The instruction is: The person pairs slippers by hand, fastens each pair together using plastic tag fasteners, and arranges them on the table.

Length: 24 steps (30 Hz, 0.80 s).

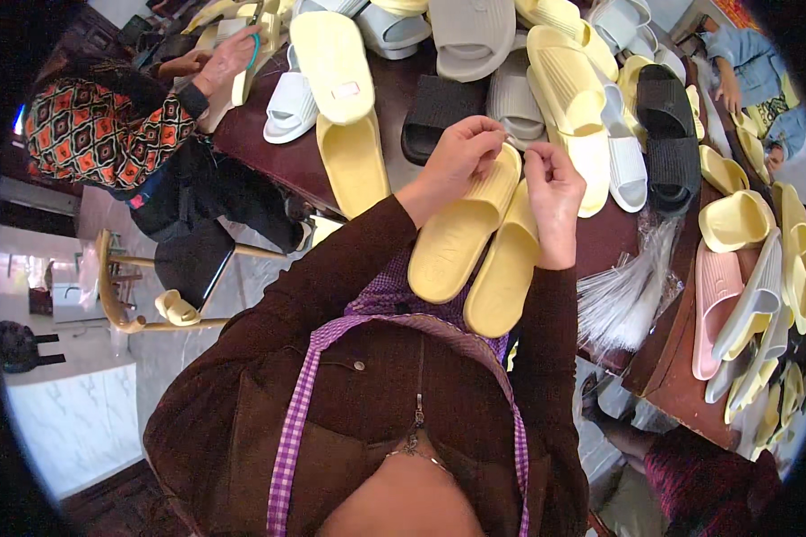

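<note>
The pair of yellow slippers (479,242) lies soles-up at the near edge of the table (278,152), against the person's chest. The left hand (461,157) pinches one slipper's heel, its grip closed on it. The right hand (553,192) rests on the other, fingers pinched together; what they hold I cannot tell.

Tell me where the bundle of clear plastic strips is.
In the head view, the bundle of clear plastic strips lies at the dark wooden table's near edge, right of the right hand and the pale yellow foam slides.

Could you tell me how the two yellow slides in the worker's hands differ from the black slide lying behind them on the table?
The yellow slides are pale yellow; the black slide is dark. The yellow slides are held as a pair by the left hand and right hand; the black slide lies alone, untouched. Both are open-toed slides.
</note>
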{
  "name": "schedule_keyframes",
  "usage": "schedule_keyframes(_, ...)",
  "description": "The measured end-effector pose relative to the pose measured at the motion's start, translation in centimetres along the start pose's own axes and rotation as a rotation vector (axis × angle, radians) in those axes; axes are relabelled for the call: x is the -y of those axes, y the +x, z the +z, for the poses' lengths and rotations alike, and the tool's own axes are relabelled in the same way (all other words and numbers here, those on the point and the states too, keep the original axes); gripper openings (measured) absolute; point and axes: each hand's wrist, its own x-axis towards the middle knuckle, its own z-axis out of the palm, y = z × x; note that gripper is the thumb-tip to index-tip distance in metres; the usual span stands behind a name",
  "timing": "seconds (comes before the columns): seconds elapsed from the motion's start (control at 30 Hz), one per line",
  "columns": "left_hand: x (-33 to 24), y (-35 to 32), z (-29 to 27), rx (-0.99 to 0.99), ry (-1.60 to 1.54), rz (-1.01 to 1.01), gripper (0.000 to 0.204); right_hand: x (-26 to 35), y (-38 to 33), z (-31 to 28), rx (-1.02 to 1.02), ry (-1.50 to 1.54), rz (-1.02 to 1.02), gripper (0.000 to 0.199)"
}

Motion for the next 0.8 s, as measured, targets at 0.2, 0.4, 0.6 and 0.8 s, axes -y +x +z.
schedule_keyframes(0.2,0.11,0.20,-0.07,-0.006,-0.020,0.009,0.010,-0.06,0.11,0.10,0.008,-0.018,0.005,0.007)
schedule_keyframes(0.4,0.09,0.20,0.02,-0.030,0.018,0.021,0.010,0.02,0.10,0.13,0.002,-0.045,-0.004,0.007)
schedule_keyframes(0.6,0.22,0.25,0.13,-0.034,0.006,0.030,0.009,-0.20,0.02,0.12,0.011,-0.020,-0.017,0.007)
schedule_keyframes(0.8,0.05,0.08,0.25,-0.047,0.042,0.030,0.007,-0.19,0.03,0.19,0.019,-0.011,0.005,0.007)
